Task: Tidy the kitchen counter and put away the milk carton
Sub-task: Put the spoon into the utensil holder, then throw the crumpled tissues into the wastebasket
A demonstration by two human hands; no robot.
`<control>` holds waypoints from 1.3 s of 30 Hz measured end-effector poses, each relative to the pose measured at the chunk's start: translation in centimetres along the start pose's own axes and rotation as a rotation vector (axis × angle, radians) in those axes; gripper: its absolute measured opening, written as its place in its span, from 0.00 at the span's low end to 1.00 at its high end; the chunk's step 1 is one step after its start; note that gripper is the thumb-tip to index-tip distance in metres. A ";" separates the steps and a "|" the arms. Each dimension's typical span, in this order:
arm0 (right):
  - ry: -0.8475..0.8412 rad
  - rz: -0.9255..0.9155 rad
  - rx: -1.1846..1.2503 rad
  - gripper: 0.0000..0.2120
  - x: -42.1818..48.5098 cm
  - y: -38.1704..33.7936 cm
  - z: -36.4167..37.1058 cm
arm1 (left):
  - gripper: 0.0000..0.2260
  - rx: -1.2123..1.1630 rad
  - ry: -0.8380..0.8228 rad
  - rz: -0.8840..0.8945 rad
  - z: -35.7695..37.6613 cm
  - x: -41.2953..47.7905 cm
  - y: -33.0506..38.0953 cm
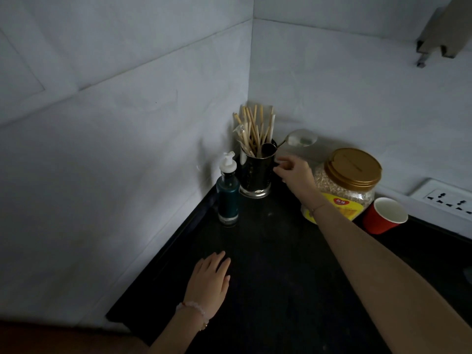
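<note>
Near the frame's centre, a steel cup [255, 175] of upright wooden sticks is being reached for just left of the empty, half-curled right hand [293, 175], the black counter [281, 251] is being pressed by the flat left hand [210, 279], and no milk carton is being shown.

Dim, cool light, dark counter [281, 277] swallowing detail, soft focus, wide-angle bending at edges

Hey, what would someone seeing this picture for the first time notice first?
The metal holder full of wooden chopsticks in the back corner stands out, with the right hand reaching to its side. Right of it sit a gold-lidded oats jar and a red paper cup; the left hand lies flat on the dark counter in front.
</note>
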State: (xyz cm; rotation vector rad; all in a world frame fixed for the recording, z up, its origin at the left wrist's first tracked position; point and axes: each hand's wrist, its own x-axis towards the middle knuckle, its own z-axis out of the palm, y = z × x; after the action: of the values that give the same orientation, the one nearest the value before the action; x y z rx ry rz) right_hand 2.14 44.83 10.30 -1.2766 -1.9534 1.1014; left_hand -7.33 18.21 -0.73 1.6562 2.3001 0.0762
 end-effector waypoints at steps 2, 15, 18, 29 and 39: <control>0.005 0.017 -0.018 0.14 -1.9 0.8 -0.5 | 0.21 0.014 -0.004 0.004 0.0 -0.1 -0.1; 0.009 0.503 0.152 0.07 -22.2 8.2 -2.7 | 0.22 0.019 -0.072 0.063 -0.8 0.1 -0.3; 0.093 0.589 0.180 0.07 -27.0 9.6 -2.9 | 0.20 -0.095 -0.069 0.076 -1.0 -0.6 0.6; 0.545 0.820 0.484 0.10 -46.5 12.7 -5.4 | 0.13 -0.452 -0.307 0.424 3.1 -11.1 11.7; 0.796 1.116 0.631 0.08 -68.1 17.1 -0.8 | 0.11 -0.268 -0.501 0.823 9.4 -22.8 21.6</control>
State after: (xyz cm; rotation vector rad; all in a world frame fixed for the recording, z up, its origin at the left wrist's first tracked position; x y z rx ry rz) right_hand 37.56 -13.87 -4.85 -1.9893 -0.1815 1.2073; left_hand 21.60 2.81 -0.09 2.0579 1.1076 0.1218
